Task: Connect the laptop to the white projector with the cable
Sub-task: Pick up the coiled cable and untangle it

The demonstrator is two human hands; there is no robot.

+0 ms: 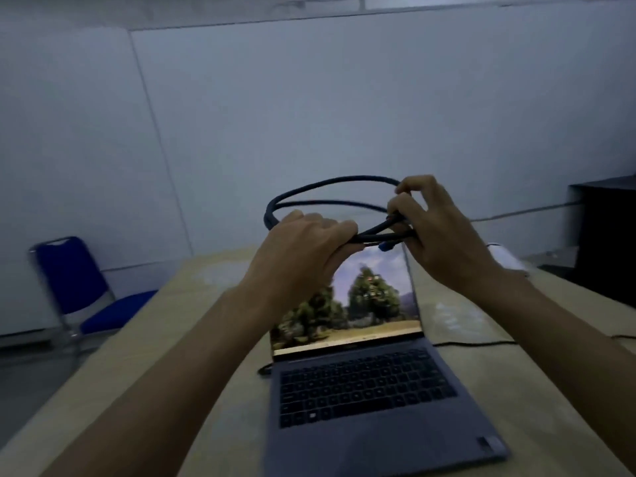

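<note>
A grey laptop (375, 390) stands open on the wooden table (192, 356), its screen showing trees. Above the screen I hold a coiled dark cable (323, 191) in the air. My left hand (303, 246) grips the near side of the coil. My right hand (437, 228) pinches the coil at its right side, where a blue-tipped plug (383, 247) pokes out below the fingers. The white projector (506, 258) sits at the table's far right, mostly hidden behind my right wrist.
A blue chair (79, 290) stands left of the table. A thin black wire (478, 343) runs across the table to the right of the laptop, and another wire end (265, 370) lies at its left side. A dark cabinet (605, 235) fills the right.
</note>
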